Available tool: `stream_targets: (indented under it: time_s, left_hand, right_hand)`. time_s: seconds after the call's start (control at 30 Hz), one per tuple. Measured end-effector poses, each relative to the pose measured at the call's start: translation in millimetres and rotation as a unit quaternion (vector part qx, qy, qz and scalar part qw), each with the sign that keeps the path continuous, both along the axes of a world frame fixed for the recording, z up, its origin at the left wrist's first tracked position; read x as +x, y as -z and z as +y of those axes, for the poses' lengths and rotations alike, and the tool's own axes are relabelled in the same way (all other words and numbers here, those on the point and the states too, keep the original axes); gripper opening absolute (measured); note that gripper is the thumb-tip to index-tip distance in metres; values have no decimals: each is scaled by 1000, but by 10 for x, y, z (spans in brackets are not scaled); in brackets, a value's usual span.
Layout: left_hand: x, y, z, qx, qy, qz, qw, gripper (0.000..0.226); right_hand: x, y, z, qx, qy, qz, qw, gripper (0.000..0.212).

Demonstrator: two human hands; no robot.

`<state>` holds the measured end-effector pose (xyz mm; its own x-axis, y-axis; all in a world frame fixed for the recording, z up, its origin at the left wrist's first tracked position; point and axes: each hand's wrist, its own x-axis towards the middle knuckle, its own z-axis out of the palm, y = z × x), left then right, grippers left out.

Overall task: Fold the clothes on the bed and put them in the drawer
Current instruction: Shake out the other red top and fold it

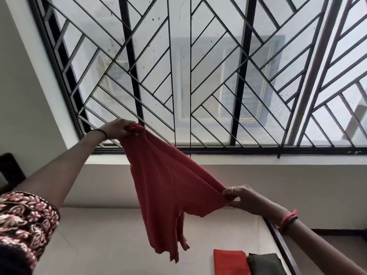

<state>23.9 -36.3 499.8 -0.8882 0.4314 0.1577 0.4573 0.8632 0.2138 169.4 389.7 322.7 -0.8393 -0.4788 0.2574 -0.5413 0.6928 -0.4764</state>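
A red garment (168, 187) hangs stretched in the air above the bed (111, 239). My left hand (119, 129) grips its upper corner, raised high at the left in front of the window. My right hand (238, 197) pinches the opposite corner lower down at the right. The cloth sags between them, and its loose end dangles toward the mattress. Two folded pieces lie on the bed at the bottom: a red one (230, 262) and a dark olive one (266, 263) beside it.
A large window with a black metal grille (198, 76) fills the wall behind the bed. The bed's dark wooden side rail (278, 237) runs along the right. A dark chair back (10, 171) shows at the far left.
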Motion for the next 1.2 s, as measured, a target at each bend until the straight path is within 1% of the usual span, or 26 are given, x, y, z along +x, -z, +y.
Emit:
stream_targets:
  time_s: [0.07, 0.13, 0.2, 0.27, 0.3, 0.33, 0.4, 0.43, 0.5, 0.57, 0.6, 0.67, 0.73, 0.77, 0.8, 0.87, 0.9, 0.93, 0.97, 1.0, 1.03, 1.07, 1.1, 1.13, 1.17, 1.2]
  left_hand:
    - [23, 81, -23, -34, -29, 32, 998, 42]
    - [70, 144, -28, -33, -39, 84, 995, 52]
    - [104, 236, -20, 15, -40, 108, 993, 59]
    - [144, 383, 16, 61, -53, 127, 989, 64]
    - [160, 476, 31, 93, -62, 129, 985, 59]
    - [170, 564, 56, 135, -70, 117, 981, 47]
    - [199, 710, 88, 193, -64, 67, 977, 24]
    - [192, 772, 102, 213, -46, 48, 975, 21]
    - [213, 852, 172, 247, -7, 31, 968, 20]
    - [238, 874, 269, 280, 15, 22, 960, 23]
    - [256, 845, 311, 291, 22, 8, 957, 24]
    - [297, 755, 382, 299, 51, -49, 951, 29]
    - [395, 617, 427, 307, 82, -120, 940, 33]
    - [460, 551, 447, 329, 93, -168, 925, 27]
    - [490, 515, 448, 354, 105, -229, 901, 29]
    - [507, 466, 446, 373, 132, -349, 849, 50]
    - [496, 462, 457, 365, 141, -379, 839, 56]
    - [437, 471, 466, 352, 135, -383, 843, 59]
    - [365, 465, 487, 339, 121, -379, 853, 64]
    - [316, 471, 516, 327, 103, -367, 865, 70]
    - [262, 483, 536, 325, 82, -356, 872, 72]
    - [189, 516, 548, 327, 67, -346, 877, 67]
    - [107, 560, 554, 331, 45, -341, 879, 54]
    - [15, 605, 570, 324, 24, -329, 887, 38]
    - [-70, 642, 587, 310, 0, -313, 898, 27]
    - [-170, 698, 604, 292, -21, -294, 910, 25]
  right_hand:
    - [-26, -37, 12, 8, -12, 26, 1000, 12]
    - [-23, -110, 12, -10, 10, 62, 998, 15]
    - [-37, -158, 63, -48, 51, 117, 991, 22]
    - [-51, -206, 112, -97, 100, 144, 980, 27]
    - [-60, -225, 144, -117, 123, 147, 974, 29]
    - [-66, -257, 182, -133, 137, 156, 969, 32]
    - [-55, -336, 231, -139, 156, 178, 962, 40]
    - [-76, -352, 257, -133, 173, 185, 958, 43]
    - [-170, -346, 304, -125, 231, 180, 948, 45]
    - [-284, -298, 321, -104, 267, 163, 944, 32]
    - [-326, -251, 325, -84, 260, 150, 950, 23]
    - [-327, -129, 359, -52, 252, 125, 958, 19]
    - [-319, -66, 482, -35, 286, 129, 949, 23]
    - [-301, -50, 554, -22, 317, 124, 940, 23]
    - [-291, -69, 625, -3, 348, 102, 932, 22]
    - [-274, -133, 728, 1, 361, 35, 932, 25]
    - [-250, -177, 739, -30, 342, 1, 939, 28]
    - [-219, -221, 714, -94, 323, -42, 941, 29]
    - [-223, -231, 668, -185, 310, -97, 927, 27]
    - [-209, -225, 607, -281, 299, -157, 898, 24]
    - [-222, -189, 551, -367, 291, -208, 859, 22]
    - [-254, -120, 495, -436, 282, -246, 818, 21]
    - [-309, -44, 446, -489, 277, -270, 782, 20]
    - [-381, 35, 403, -521, 273, -282, 758, 21]
    - [-477, 122, 362, -543, 276, -282, 741, 22]
    - [-582, 201, 316, -560, 283, -281, 726, 21]
